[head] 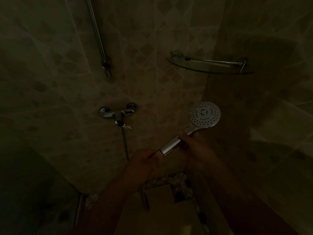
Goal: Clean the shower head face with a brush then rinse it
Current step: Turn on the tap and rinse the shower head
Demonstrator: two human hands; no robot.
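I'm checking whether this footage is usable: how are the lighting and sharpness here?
Head view: very dim and underexposed; only the shower head face and its chrome handle catch light. Both hands, the left hand and right hand, are dark and soft-edged, so the fingers are hard to read. Wall tile lines bow from wide-angle distortion; the corners fall to near black.

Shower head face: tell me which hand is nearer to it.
Right. The right hand grips the handle just below the shower head face; the left hand is farther down, at the handle's lower end.

Single head view, looking forward-down, close on tiled shower wall.
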